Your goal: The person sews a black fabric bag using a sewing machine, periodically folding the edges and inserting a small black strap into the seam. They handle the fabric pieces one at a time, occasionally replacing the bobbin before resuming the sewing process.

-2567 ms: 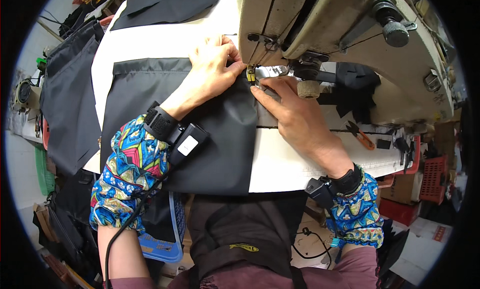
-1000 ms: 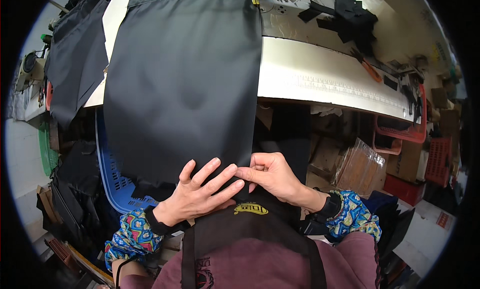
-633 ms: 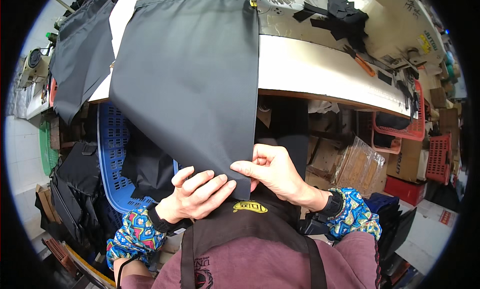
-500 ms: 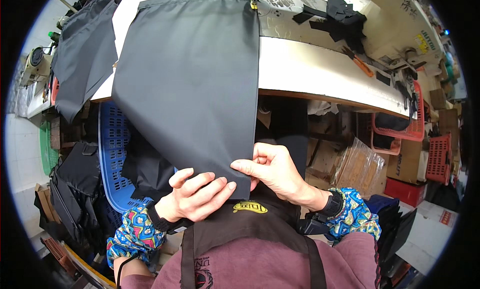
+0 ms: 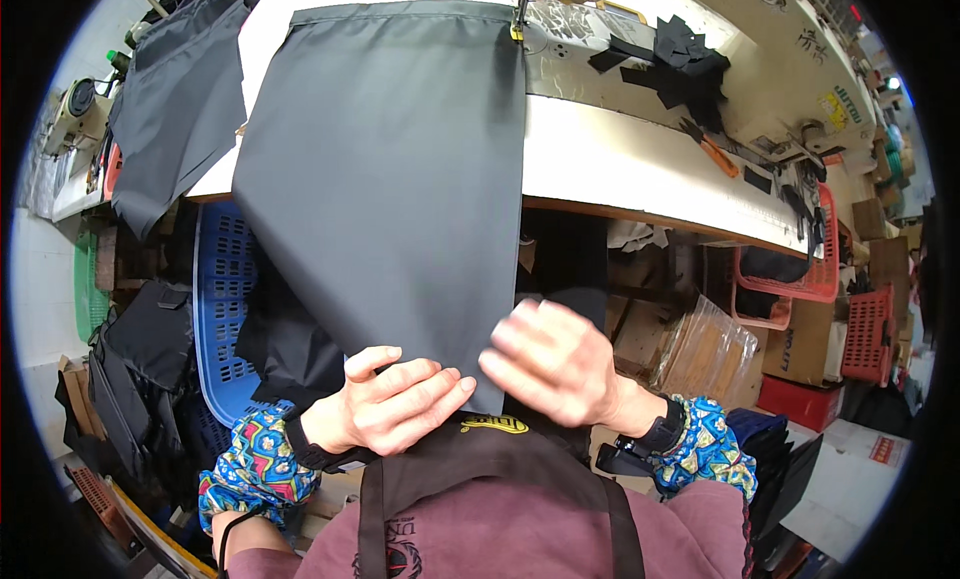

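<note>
A large black fabric panel [image 5: 390,169] hangs from the sewing table down toward my lap. Its far right corner lies by the presser foot [image 5: 518,29] of a sewing machine. My left hand [image 5: 400,404] has its fingers over the panel's near end and grips it; the thumb is hidden. At the panel's right edge, my right hand [image 5: 560,369] is blurred, with its fingers stretched out and nothing visible in them. Whether its fingertips touch the fabric I cannot tell.
A blue basket [image 5: 210,319] with dark fabric stands below the table [image 5: 610,149] at left. Orange-handled snips [image 5: 715,154] and black scraps [image 5: 685,64] lie on the machine side. Red baskets [image 5: 868,334] and cardboard boxes sit at right. More black fabric [image 5: 180,99] hangs at far left.
My right hand has let go of the panel's right edge and its fingers have straightened. My left hand stays at the near end. The view has shifted slightly.
</note>
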A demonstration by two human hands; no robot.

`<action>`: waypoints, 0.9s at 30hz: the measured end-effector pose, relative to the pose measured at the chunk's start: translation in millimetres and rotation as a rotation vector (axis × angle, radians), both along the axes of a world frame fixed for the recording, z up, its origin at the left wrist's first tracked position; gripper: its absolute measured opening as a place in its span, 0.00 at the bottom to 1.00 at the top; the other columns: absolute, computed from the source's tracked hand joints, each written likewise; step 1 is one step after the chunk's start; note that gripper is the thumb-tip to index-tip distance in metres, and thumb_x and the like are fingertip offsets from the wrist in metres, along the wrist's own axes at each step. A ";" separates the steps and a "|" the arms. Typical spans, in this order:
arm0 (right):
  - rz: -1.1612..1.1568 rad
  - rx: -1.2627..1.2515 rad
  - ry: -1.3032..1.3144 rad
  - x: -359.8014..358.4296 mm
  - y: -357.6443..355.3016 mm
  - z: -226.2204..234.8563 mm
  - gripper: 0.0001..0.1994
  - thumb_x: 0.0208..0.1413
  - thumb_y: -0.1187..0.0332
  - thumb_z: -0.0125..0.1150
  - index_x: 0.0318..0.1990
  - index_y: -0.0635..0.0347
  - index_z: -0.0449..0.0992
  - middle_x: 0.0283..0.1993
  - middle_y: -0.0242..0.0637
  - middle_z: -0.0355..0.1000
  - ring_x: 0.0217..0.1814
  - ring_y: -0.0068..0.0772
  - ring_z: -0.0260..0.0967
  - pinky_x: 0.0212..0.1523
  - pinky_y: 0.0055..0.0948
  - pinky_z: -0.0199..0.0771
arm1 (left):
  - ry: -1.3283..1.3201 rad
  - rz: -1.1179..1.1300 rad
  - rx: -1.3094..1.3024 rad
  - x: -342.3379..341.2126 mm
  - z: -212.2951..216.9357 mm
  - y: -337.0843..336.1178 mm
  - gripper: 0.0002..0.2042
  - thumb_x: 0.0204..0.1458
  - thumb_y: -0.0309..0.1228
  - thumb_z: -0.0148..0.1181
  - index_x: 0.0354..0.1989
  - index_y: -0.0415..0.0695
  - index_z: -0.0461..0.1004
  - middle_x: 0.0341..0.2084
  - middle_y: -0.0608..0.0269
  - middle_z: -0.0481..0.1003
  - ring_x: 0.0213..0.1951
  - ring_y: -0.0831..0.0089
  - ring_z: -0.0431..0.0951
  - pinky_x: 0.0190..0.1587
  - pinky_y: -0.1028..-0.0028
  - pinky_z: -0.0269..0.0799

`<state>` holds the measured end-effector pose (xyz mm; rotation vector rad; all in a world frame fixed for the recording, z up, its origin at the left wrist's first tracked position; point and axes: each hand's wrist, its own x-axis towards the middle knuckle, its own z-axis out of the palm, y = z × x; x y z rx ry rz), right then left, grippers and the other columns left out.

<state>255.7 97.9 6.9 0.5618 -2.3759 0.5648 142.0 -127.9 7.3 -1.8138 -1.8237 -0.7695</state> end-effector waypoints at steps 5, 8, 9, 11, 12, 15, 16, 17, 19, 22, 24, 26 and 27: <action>0.139 0.012 -0.067 -4.5 -0.6 -7.9 0.13 0.45 0.71 0.63 0.38 0.68 0.81 0.42 0.44 0.79 0.48 0.40 0.79 0.49 0.33 0.83 | -0.454 -0.159 -0.354 -27.1 21.6 10.5 0.11 0.49 0.36 0.70 0.39 0.47 0.82 0.33 0.69 0.75 0.39 0.71 0.74 0.52 0.63 0.61; 0.160 0.045 -0.120 -6.6 -2.9 -2.9 0.10 0.45 0.73 0.63 0.36 0.66 0.81 0.39 0.42 0.79 0.46 0.40 0.80 0.45 0.31 0.84 | -0.313 -0.006 -0.368 -64.1 25.7 58.6 0.19 0.51 0.39 0.67 0.50 0.44 0.76 0.47 0.63 0.76 0.48 0.63 0.73 0.54 0.60 0.62; 0.164 0.047 -0.120 -6.9 -3.4 -5.5 0.10 0.45 0.72 0.63 0.36 0.66 0.81 0.40 0.43 0.79 0.47 0.40 0.80 0.47 0.31 0.83 | -0.229 0.076 -0.335 -75.8 22.6 78.6 0.20 0.52 0.39 0.67 0.51 0.45 0.75 0.51 0.63 0.75 0.50 0.61 0.71 0.55 0.60 0.62; 0.161 0.050 -0.133 -8.9 -3.2 -7.2 0.10 0.46 0.71 0.64 0.37 0.65 0.80 0.40 0.41 0.79 0.47 0.39 0.79 0.48 0.31 0.82 | -0.117 0.165 -0.302 -99.6 2.7 102.6 0.18 0.52 0.37 0.66 0.51 0.48 0.75 0.56 0.65 0.72 0.53 0.61 0.69 0.56 0.62 0.61; 0.149 0.043 -0.146 -9.5 -4.4 -9.6 0.10 0.46 0.72 0.64 0.37 0.65 0.80 0.40 0.41 0.79 0.47 0.37 0.80 0.47 0.29 0.83 | -0.110 0.165 -0.293 -105.9 -0.4 105.7 0.18 0.52 0.37 0.66 0.51 0.48 0.75 0.56 0.65 0.72 0.53 0.61 0.69 0.56 0.62 0.61; 0.133 0.004 -0.155 -14.6 -0.3 -10.4 0.10 0.47 0.73 0.64 0.38 0.65 0.81 0.39 0.40 0.79 0.47 0.36 0.80 0.45 0.28 0.83 | -0.109 0.141 -0.278 -116.1 -0.8 112.9 0.17 0.53 0.37 0.66 0.50 0.48 0.76 0.56 0.66 0.73 0.52 0.63 0.70 0.56 0.63 0.62; 0.135 0.009 -0.153 -17.1 1.6 -10.5 0.10 0.47 0.73 0.64 0.38 0.65 0.81 0.39 0.40 0.79 0.47 0.36 0.80 0.45 0.28 0.83 | -0.107 0.143 -0.273 -119.4 -0.5 115.4 0.17 0.53 0.37 0.66 0.50 0.48 0.76 0.56 0.66 0.73 0.52 0.63 0.70 0.56 0.63 0.62; 0.124 0.009 -0.152 -19.8 3.6 -10.4 0.10 0.48 0.73 0.64 0.38 0.65 0.81 0.40 0.40 0.79 0.47 0.36 0.80 0.45 0.27 0.83 | -0.100 0.143 -0.272 -123.1 -0.4 117.3 0.16 0.53 0.36 0.66 0.49 0.48 0.76 0.56 0.66 0.73 0.51 0.63 0.70 0.56 0.62 0.62; 0.115 0.008 -0.160 -27.5 10.7 -10.2 0.10 0.47 0.73 0.65 0.38 0.65 0.82 0.40 0.41 0.80 0.47 0.37 0.80 0.45 0.27 0.83 | -0.104 0.139 -0.272 -130.5 0.4 124.1 0.15 0.53 0.36 0.65 0.48 0.47 0.76 0.56 0.66 0.73 0.51 0.64 0.70 0.56 0.63 0.62; 0.100 0.011 -0.163 -37.6 19.3 -12.1 0.10 0.48 0.73 0.64 0.38 0.65 0.81 0.40 0.41 0.79 0.47 0.37 0.81 0.44 0.27 0.83 | -0.104 0.109 -0.299 -145.8 2.6 135.1 0.15 0.53 0.35 0.65 0.48 0.47 0.76 0.56 0.65 0.73 0.50 0.64 0.70 0.56 0.63 0.62; 0.095 0.012 -0.172 -44.5 25.5 -11.6 0.10 0.48 0.73 0.64 0.39 0.65 0.81 0.40 0.40 0.80 0.47 0.37 0.81 0.41 0.26 0.82 | -0.106 0.109 -0.316 -154.8 4.6 141.1 0.15 0.54 0.35 0.65 0.48 0.46 0.76 0.56 0.65 0.73 0.51 0.64 0.70 0.56 0.63 0.62; 0.089 0.011 -0.178 -51.9 31.8 -10.3 0.10 0.49 0.73 0.63 0.39 0.64 0.81 0.40 0.40 0.80 0.47 0.36 0.81 0.39 0.25 0.80 | -0.106 0.109 -0.337 -158.4 7.6 144.2 0.15 0.54 0.35 0.65 0.48 0.46 0.75 0.55 0.65 0.73 0.51 0.64 0.70 0.56 0.63 0.63; 0.086 0.018 -0.176 -55.4 35.1 -10.0 0.10 0.49 0.73 0.63 0.40 0.64 0.81 0.40 0.40 0.80 0.46 0.36 0.81 0.36 0.24 0.78 | -0.146 0.101 -0.334 -158.8 8.8 146.3 0.15 0.53 0.35 0.65 0.48 0.45 0.75 0.55 0.64 0.73 0.52 0.64 0.70 0.55 0.63 0.64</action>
